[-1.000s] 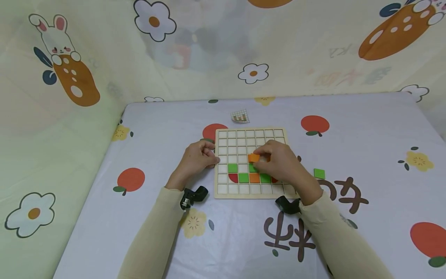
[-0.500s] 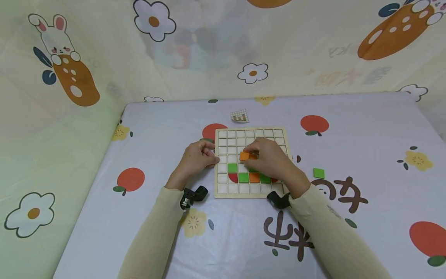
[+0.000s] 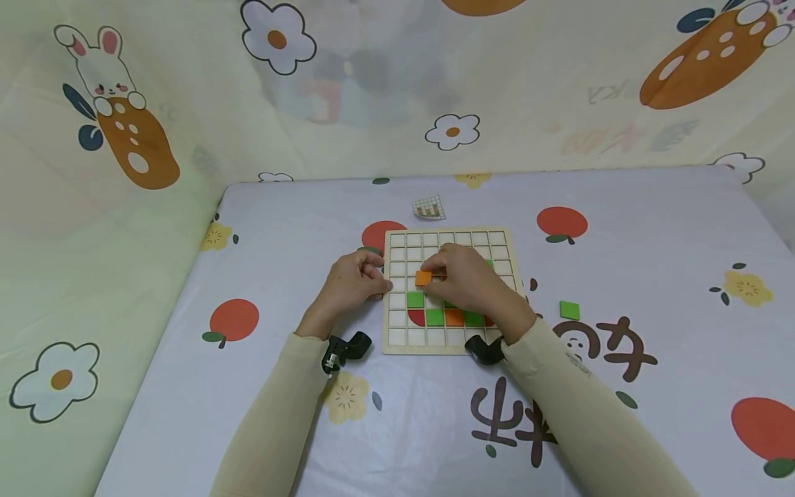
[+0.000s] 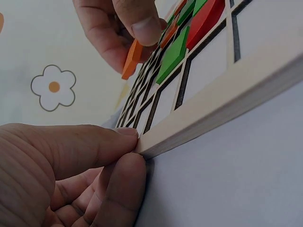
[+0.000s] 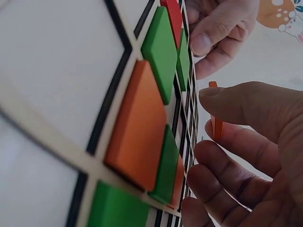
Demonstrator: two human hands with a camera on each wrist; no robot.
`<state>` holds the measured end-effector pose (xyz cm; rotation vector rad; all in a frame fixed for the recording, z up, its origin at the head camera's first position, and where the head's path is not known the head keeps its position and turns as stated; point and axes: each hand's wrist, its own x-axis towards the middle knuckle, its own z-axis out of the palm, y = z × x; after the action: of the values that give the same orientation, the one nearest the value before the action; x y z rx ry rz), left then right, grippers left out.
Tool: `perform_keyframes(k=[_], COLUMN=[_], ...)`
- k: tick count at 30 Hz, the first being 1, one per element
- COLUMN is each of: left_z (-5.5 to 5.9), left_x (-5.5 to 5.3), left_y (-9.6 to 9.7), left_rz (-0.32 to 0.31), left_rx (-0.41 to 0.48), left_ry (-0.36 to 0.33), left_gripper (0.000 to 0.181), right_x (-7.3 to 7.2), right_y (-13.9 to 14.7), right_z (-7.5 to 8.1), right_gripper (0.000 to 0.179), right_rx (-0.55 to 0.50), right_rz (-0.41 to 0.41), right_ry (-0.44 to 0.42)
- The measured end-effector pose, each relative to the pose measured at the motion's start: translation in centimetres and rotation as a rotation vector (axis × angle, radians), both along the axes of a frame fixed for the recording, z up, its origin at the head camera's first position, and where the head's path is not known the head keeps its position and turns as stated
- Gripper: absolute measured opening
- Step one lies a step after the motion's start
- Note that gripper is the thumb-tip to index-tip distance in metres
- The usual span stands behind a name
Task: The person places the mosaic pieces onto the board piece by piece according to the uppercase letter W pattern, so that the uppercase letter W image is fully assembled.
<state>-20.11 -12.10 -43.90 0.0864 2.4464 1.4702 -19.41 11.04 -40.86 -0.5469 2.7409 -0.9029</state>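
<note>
My right hand [image 3: 466, 276] pinches an orange square tile [image 3: 423, 279] between thumb and fingertips, over the left part of a pale wooden grid board [image 3: 459, 350]. In the right wrist view the tile [image 5: 218, 127] stands edge-on, apart from the cells. At the board's left edge, my left hand [image 3: 350, 283] grips the frame, with thumb and forefinger at its corner in the left wrist view. Set in the lower cells are a green tile [image 3: 415, 300], a red rounded tile [image 3: 416, 317], an orange tile [image 3: 455, 317] and several other green ones. My right hand hides some cells.
A loose green tile [image 3: 569, 310] lies on the printed tablecloth, right of the board. Behind the board is a small card [image 3: 428, 208] with a coloured grid pattern. A patterned cloth backdrop [image 3: 373, 138] rises at the table's far edge.
My right hand has moved left across the board with the orange tile, uncovering a green tile near the board's right side. The left hand has stayed at the left edge.
</note>
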Motion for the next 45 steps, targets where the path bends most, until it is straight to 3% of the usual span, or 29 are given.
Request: perform_keyframes(k=[26,45], left_z=[-0.2,0.1], left_x=[-0.2,0.0], left_y=[-0.1,0.0], left_rz=[-0.006,-0.016], left_rx=[0.015,0.010], left_ry=[-0.006,0.012], left_gripper=[0.039,0.040], right_x=[-0.6,-1.0], right_y=[-1.3,-1.3], right_z=[-0.2,0.2], right_gripper=[0.032,0.029], right_rx=[0.080,0.083], right_rz=[0.066,0.106], right_ry=[-0.008,-0.015])
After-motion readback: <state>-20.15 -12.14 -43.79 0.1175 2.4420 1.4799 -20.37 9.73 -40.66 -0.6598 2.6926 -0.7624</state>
